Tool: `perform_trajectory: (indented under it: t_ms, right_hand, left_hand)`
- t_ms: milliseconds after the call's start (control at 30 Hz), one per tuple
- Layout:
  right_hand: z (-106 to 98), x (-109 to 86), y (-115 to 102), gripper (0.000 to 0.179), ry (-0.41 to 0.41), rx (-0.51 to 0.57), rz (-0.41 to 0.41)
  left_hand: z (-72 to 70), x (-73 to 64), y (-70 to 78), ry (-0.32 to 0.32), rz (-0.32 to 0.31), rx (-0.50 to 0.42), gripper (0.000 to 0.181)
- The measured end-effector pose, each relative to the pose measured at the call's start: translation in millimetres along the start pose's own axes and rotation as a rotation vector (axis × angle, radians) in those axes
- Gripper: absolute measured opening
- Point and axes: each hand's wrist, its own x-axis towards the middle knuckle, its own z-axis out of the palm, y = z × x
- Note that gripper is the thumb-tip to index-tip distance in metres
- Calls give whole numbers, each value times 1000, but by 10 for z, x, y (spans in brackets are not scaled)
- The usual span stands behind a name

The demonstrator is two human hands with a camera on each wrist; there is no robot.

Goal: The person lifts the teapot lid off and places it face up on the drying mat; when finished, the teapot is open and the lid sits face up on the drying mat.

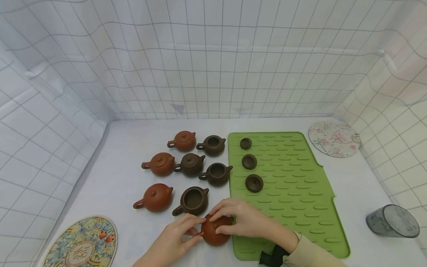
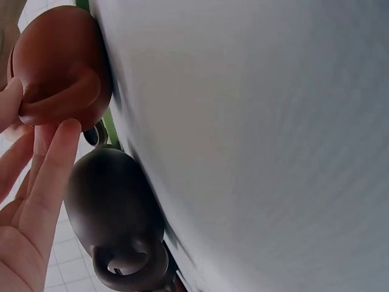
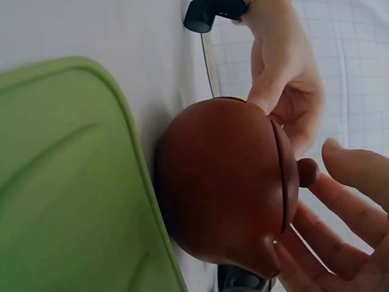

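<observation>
A reddish-brown clay teapot (image 1: 213,237) with its lid on stands at the near left edge of the green mat. My left hand (image 1: 176,237) pinches its handle (image 2: 67,100) between thumb and fingers. Over the lid is my right hand (image 1: 241,218), fingers against the lid's far side. In the right wrist view its thumb (image 3: 358,167) is spread apart from the lid knob (image 3: 308,173). A lidless dark brown teapot (image 1: 193,201) sits just behind; the left wrist view shows its dark body (image 2: 112,201) below the left fingers.
Other teapots stand behind and left, including a red one (image 1: 157,197), a lidded dark one (image 1: 191,165) and lidless dark ones. Several dark lids (image 1: 254,183) lie on the green mat (image 1: 300,200). A grey glass (image 1: 393,221), a floral disc (image 1: 334,139) and a patterned round mat (image 1: 81,243) lie around.
</observation>
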Motion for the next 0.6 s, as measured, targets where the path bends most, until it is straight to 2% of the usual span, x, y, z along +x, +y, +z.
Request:
perform_trajectory:
  t_ms: [67,200,500,600]
  right_hand:
    - [30,9,-1,19,-21,3,3]
    - [63,18,2,16,-28,-9,7]
    - [70,8,37,16,-15,6,4]
    - [65,10,50,17,-10,5,1]
  left_hand:
    - [7,5,-11,-3,0,-16,36]
    - [-1,13,-15,-40,-51,-50,37]
    - [-18,35,5,-80,-135,-48,38]
    - [-22,49,9,-88,-128,-47,37]
